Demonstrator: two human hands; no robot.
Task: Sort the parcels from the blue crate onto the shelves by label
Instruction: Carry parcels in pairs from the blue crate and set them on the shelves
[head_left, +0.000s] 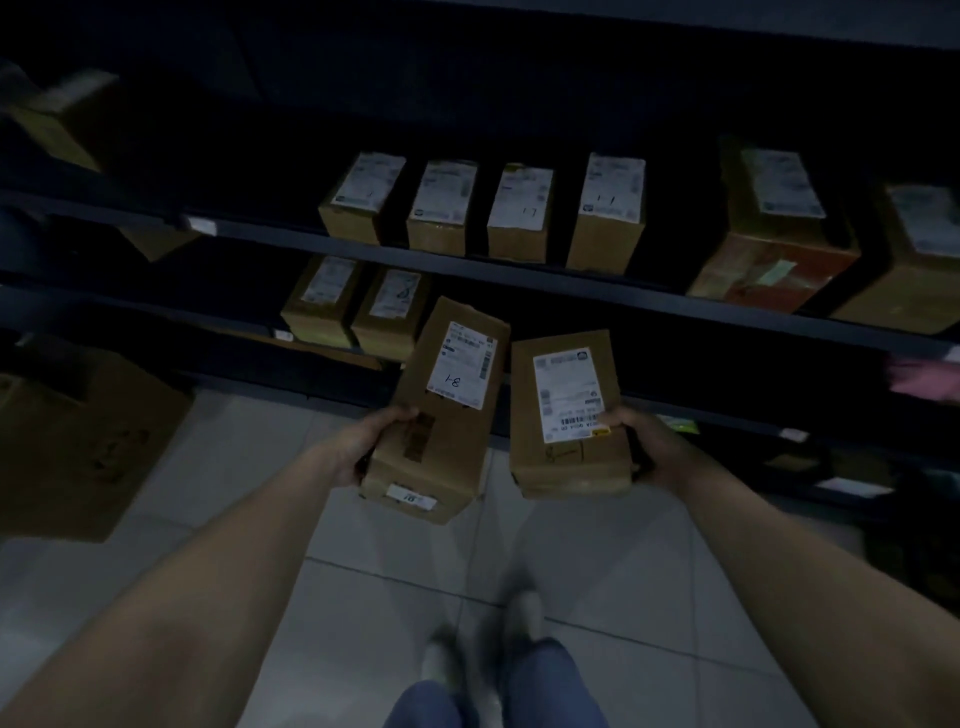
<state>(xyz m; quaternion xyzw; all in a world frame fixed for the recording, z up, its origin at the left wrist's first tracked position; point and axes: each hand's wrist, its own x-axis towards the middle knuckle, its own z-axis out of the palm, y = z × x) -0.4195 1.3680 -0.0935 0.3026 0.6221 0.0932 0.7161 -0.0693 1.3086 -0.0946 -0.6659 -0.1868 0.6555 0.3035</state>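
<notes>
My left hand (375, 441) grips a tall brown cardboard parcel (441, 447) from its left side; its white label carries a handwritten mark. My right hand (641, 447) holds a second, shorter brown parcel (566, 457) from the right, thumb on its white barcode label. Both parcels hang side by side, slightly apart, in front of the dark metal shelves (571, 280). The blue crate is out of sight.
Several labelled brown boxes (519, 234) stand in a row on the middle shelf, two more boxes (358, 317) on the shelf below. Larger boxes (769, 249) sit at the right. A big cardboard carton (78, 441) stands on the tiled floor at left. My feet show below.
</notes>
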